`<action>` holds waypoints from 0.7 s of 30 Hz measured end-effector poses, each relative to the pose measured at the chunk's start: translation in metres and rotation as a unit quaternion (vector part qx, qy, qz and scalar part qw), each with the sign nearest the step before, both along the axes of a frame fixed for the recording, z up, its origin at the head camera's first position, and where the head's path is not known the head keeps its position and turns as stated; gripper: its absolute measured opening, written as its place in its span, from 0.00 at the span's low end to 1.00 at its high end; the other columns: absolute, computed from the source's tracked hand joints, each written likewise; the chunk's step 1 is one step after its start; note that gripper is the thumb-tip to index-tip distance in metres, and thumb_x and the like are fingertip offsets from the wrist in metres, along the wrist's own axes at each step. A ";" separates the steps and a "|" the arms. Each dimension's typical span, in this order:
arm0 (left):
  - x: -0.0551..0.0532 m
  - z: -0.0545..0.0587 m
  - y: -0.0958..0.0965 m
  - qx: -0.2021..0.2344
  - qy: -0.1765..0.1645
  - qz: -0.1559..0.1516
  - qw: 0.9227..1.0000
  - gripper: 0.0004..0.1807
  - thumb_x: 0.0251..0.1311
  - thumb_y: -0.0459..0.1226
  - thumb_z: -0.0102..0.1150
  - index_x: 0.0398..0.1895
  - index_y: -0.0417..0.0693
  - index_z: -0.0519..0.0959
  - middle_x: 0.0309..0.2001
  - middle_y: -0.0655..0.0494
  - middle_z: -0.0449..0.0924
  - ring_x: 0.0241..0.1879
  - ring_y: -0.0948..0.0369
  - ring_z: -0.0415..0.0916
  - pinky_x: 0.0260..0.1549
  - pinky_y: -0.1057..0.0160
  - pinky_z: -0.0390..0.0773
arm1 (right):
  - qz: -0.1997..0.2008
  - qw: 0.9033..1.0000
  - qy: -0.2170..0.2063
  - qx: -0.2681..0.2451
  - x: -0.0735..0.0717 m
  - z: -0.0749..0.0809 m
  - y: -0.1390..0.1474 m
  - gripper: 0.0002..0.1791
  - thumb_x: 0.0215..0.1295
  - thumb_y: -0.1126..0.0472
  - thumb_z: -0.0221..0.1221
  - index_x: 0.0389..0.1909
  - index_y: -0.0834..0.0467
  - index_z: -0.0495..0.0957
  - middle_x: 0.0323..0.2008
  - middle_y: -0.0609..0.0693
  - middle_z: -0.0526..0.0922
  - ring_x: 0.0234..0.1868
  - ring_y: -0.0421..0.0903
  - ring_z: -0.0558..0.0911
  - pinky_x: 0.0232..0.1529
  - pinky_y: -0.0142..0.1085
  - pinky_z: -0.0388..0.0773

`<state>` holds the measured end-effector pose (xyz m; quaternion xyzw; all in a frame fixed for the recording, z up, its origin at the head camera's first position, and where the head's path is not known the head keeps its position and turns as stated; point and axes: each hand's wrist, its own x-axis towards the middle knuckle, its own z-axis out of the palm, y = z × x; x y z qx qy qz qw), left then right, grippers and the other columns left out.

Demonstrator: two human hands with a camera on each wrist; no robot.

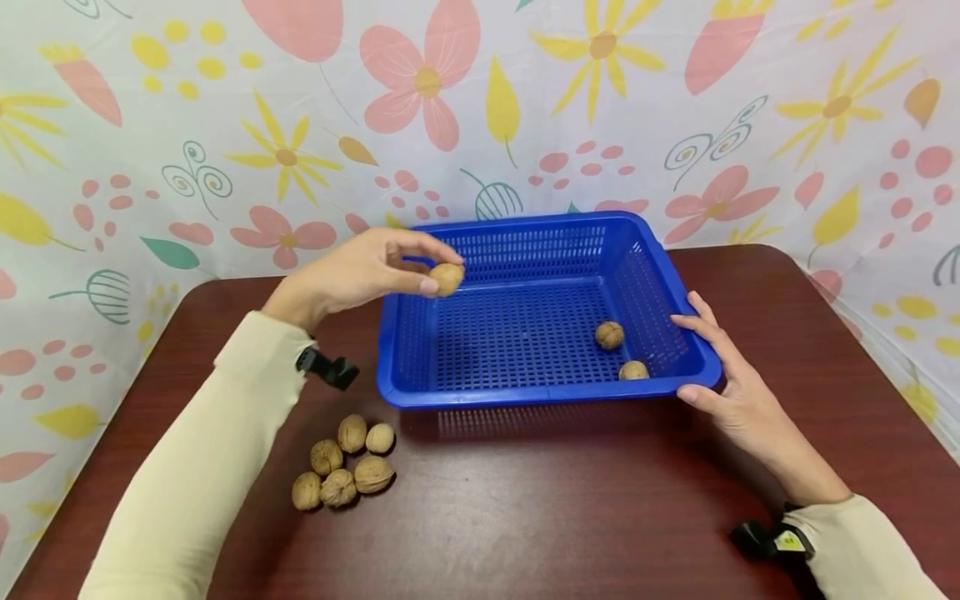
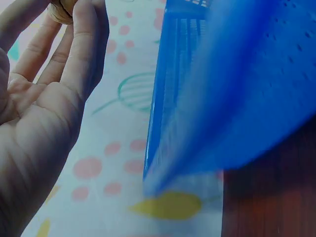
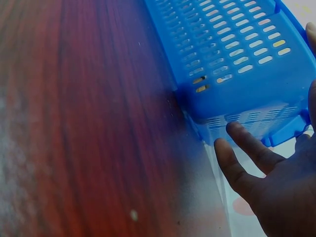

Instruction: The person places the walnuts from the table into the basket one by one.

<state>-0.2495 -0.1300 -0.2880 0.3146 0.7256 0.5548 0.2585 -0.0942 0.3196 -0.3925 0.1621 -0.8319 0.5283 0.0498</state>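
In the head view my left hand [image 1: 367, 271] pinches a walnut [image 1: 447, 279] between thumb and fingertips, over the left side of a blue plastic basket [image 1: 525, 394]. The left wrist view catches only part of that walnut [image 2: 62, 11] at the top edge. My right hand [image 1: 738, 396] holds the basket's near right corner, thumb at the front rim and index finger over the right rim. From the right wrist, two of its fingers [image 3: 237, 168] reach along the perforated wall. Inside the basket, toward its right end, lie two walnuts, one browner [image 1: 610, 335] and one paler [image 1: 633, 370].
Several walnuts [image 1: 339, 487] sit in a loose cluster on the dark wooden table [image 1: 510, 517], left of the basket and close to the left forearm. Behind the table hangs a white cloth [image 1: 480, 108] printed with flowers and leaves. Black wrist cameras [image 1: 327, 367] are strapped over both sleeves.
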 end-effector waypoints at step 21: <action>-0.050 -0.007 0.139 0.029 -0.111 -0.084 0.990 0.24 0.71 0.27 0.61 0.69 0.35 0.75 0.62 0.45 0.81 0.58 0.55 0.82 0.61 0.56 0.82 | 0.002 1.000 0.002 -0.010 0.004 0.001 -0.004 0.41 0.72 0.62 0.65 0.81 0.54 0.59 0.87 0.46 0.38 0.84 0.44 0.45 0.64 0.15 0.63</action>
